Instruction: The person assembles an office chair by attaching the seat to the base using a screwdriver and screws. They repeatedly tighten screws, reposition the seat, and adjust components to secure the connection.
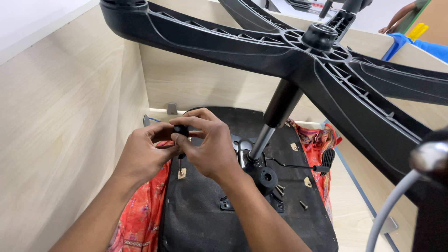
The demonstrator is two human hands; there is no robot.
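Observation:
An upturned office chair lies before me, its black seat underside (pixel 200 210) facing up. Both hands meet over the seat's left edge. My left hand (pixel 144 154) and my right hand (pixel 207 144) together pinch the black handle of a screwdriver (pixel 181 130). Its thin shaft (pixel 180 165) stands upright on a screw at a small tan mounting patch (pixel 182 173). To the right rises the gas lift cylinder (pixel 275 121) into the black star base (pixel 298 51), which spreads overhead.
Loose screws (pixel 302 204) lie on the seat near the black tilt mechanism (pixel 266 179) and its lever (pixel 322 164). Red patterned cloth (pixel 140 214) sits under the seat. Light wood panels (pixel 60 121) wall the left and back. Another person's arm (pixel 396 18) shows top right.

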